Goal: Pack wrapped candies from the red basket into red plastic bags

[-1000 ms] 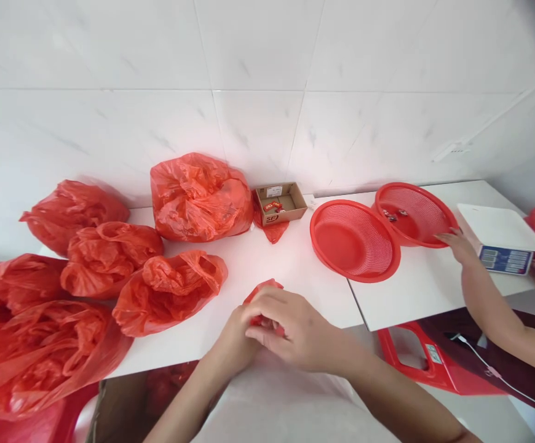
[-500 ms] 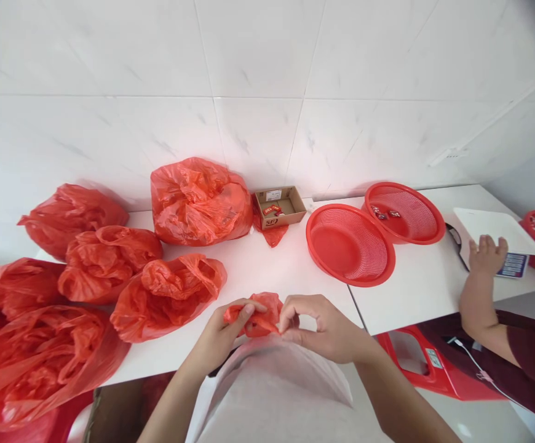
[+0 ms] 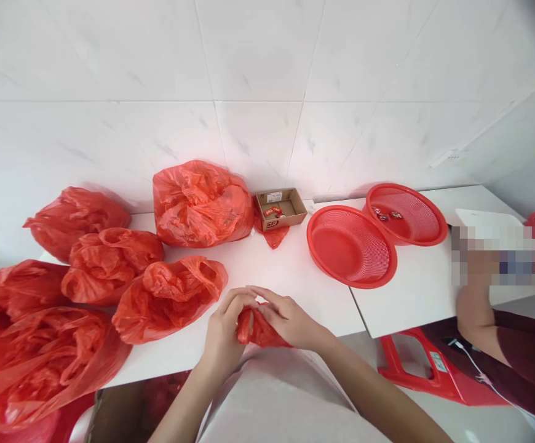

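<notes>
Both my hands are wrapped round a small red plastic bag (image 3: 267, 332) at the table's front edge, close to my body. My left hand (image 3: 227, 323) grips its left side with curled fingers. From the right, my right hand (image 3: 290, 317) closes over the top, its fingertips meeting those of my left hand. What the bag contains, if anything, is hidden. Left of my hands lies a crumpled red plastic bag (image 3: 170, 295) with its mouth partly open.
More full red bags (image 3: 203, 203) crowd the left side. A small cardboard box (image 3: 290, 215) holds a few red packets. Two red baskets (image 3: 350, 246) stand to the right, one holding several small pieces. At far right, a co-worker's arm (image 3: 475, 307) reaches over a white scale (image 3: 489, 221).
My right hand has moved left, from pinching the bag's right edge to folding over its top. The bag is now bunched between both hands. The co-worker's hand region has become pixelated.
</notes>
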`<state>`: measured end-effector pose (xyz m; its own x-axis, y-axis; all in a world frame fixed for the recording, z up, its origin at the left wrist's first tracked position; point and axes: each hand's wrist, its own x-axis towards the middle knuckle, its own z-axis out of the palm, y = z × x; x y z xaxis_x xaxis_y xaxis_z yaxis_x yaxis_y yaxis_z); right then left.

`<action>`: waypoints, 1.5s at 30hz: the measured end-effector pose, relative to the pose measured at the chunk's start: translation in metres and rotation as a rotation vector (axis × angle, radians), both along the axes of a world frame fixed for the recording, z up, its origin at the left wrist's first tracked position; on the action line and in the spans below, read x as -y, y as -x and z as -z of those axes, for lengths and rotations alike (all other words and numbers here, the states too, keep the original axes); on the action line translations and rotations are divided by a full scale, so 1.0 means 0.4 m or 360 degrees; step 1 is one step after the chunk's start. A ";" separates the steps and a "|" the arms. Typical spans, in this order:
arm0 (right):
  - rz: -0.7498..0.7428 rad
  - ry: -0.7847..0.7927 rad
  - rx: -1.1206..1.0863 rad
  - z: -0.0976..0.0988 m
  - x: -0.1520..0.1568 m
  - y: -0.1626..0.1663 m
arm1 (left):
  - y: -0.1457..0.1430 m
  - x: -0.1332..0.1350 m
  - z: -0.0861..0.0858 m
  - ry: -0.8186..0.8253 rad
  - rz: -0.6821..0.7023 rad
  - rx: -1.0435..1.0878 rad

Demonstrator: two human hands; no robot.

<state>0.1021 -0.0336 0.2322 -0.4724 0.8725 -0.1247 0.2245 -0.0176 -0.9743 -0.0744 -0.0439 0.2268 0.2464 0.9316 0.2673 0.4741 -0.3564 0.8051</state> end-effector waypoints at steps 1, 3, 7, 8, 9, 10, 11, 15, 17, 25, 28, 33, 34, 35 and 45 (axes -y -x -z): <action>-0.0045 0.0060 -0.0042 -0.004 0.000 -0.006 | 0.000 0.001 0.005 -0.0047 -0.0023 0.0015; -0.0105 0.0156 -0.0074 -0.012 0.000 -0.019 | 0.003 0.004 0.013 -0.0062 -0.0013 0.0018; 0.0055 0.0150 -0.0061 -0.017 0.002 -0.037 | 0.015 0.011 0.028 0.0050 0.0160 -0.0054; 0.0107 0.0117 -0.0068 -0.017 0.003 -0.039 | 0.019 0.012 0.032 0.0062 0.0172 -0.0083; 0.0153 0.0077 -0.0071 -0.016 0.003 -0.041 | 0.023 0.012 0.035 0.0067 0.0166 -0.0114; 0.0196 0.0027 -0.0058 -0.013 0.001 -0.044 | 0.028 0.013 0.037 0.0067 0.0162 -0.0145; 0.0248 -0.0038 -0.0024 -0.009 -0.002 -0.049 | 0.033 0.012 0.038 0.0059 0.0153 -0.0169; 0.0530 -0.0306 0.0264 0.036 -0.042 -0.099 | 0.066 0.014 0.039 0.0047 0.0087 -0.0206; 0.0631 -0.0338 0.0407 0.076 -0.070 -0.135 | 0.087 0.022 0.043 0.0086 0.0082 -0.0217; 0.0685 -0.0146 0.0427 0.193 -0.107 -0.170 | 0.123 0.076 0.021 0.0780 0.0312 -0.0025; 0.0613 -0.0061 0.0280 0.127 -0.086 -0.148 | 0.099 0.068 -0.001 0.1008 0.0286 0.0383; 0.0249 -0.0316 -0.0039 -0.061 -0.031 -0.089 | 0.011 0.038 -0.015 0.1118 0.0150 0.0653; 0.0185 -0.0399 -0.0015 -0.082 -0.020 -0.074 | -0.006 0.036 -0.016 0.1127 0.0211 0.0614; 0.0135 -0.0469 0.0033 -0.094 -0.011 -0.059 | -0.022 0.036 -0.015 0.1139 0.0283 0.0579; 0.0007 -0.0522 0.0285 -0.031 0.005 -0.015 | -0.047 0.046 0.009 0.1275 0.0143 0.1035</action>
